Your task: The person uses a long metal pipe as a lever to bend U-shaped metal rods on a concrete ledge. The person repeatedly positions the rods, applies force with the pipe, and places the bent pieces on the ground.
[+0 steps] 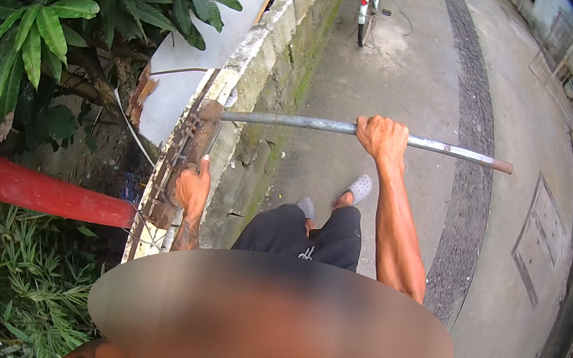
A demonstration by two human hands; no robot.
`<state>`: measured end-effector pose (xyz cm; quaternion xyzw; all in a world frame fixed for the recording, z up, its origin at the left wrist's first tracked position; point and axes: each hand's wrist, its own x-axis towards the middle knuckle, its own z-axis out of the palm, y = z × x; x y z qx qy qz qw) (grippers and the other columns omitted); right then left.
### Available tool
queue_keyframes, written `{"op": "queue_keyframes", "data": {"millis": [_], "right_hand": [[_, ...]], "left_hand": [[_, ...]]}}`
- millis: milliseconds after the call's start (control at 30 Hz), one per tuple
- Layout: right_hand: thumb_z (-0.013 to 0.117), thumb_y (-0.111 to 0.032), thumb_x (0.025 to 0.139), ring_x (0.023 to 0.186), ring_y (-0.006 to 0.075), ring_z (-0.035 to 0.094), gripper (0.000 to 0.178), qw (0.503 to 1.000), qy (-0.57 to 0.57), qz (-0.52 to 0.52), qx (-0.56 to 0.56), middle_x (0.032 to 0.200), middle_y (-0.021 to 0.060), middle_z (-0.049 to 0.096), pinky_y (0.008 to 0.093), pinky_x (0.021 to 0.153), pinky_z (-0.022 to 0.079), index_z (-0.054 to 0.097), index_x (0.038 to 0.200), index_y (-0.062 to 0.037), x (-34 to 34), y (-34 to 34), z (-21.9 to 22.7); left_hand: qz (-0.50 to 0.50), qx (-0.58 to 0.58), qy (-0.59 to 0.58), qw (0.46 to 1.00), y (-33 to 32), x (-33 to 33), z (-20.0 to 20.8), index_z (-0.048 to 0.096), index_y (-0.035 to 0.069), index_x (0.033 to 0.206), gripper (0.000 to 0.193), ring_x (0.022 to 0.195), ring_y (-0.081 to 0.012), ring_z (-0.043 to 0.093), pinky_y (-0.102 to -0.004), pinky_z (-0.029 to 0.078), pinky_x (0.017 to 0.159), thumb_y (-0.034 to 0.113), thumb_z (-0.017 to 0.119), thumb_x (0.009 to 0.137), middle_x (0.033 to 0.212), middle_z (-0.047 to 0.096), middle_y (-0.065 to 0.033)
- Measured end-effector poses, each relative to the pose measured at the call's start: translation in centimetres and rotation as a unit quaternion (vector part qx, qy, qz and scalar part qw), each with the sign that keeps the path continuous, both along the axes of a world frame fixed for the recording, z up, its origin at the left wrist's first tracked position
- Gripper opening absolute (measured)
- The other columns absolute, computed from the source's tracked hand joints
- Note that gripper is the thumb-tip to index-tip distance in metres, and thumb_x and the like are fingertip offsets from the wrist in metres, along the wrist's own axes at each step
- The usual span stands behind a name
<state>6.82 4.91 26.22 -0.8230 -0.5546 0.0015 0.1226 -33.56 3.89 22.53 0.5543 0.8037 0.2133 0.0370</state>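
My right hand (383, 139) is wrapped around a long grey metal pipe (295, 121), near its middle. The pipe lies crosswise in front of me, its rusty open end out to the right. Its left end meets a rusty metal bending jig (197, 136), fixed to a pale, worn board (220, 86) on top of the wall. My left hand (193, 188) is closed at the jig's right side, thumb pointing away from me. A thin metal rod (214, 139) runs from the pipe's left end toward that thumb; the fingers hide its near part.
A mossy block wall (279, 35) runs along my left. Beyond it are leafy plants (40, 28), a white sheet (194, 52) and a red pole (60, 190) reaching toward the board. A pale bicycle (366, 4) stands ahead on the concrete path (417, 65).
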Motion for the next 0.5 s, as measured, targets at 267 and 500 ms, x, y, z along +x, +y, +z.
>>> {"op": "queue_keyframes", "data": {"millis": [267,500], "right_hand": [[0.045,-0.042,0.092,0.092,0.036,0.073,0.05,0.998,-0.013,-0.053,-0.022,0.095,0.0212,0.074,0.0443,0.084,0.054,0.078,0.093,-0.0057,-4.7,-7.7,3.8],[0.043,-0.043,0.092,0.087,0.0415,0.072,0.053,0.996,-0.063,-0.03,0.057,0.089,0.025,0.072,0.0488,0.084,0.055,0.077,0.086,-0.0032,-4.9,-8.7,2.6]], "left_hand": [[-0.092,0.013,-0.051,0.994,0.1,-1.5,-0.8,0.073,-0.006,0.082,0.067,0.087,-0.0497,0.067,-0.0568,0.051,0.078,0.055,0.051,0.096,0.088,0.069,-0.0315],[-0.115,0.044,-0.064,0.99,0.3,-1.9,-1.8,0.075,-0.005,0.09,0.062,0.092,-0.0476,0.068,-0.0543,0.053,0.081,0.052,0.052,0.096,0.093,0.07,-0.0303]]}}
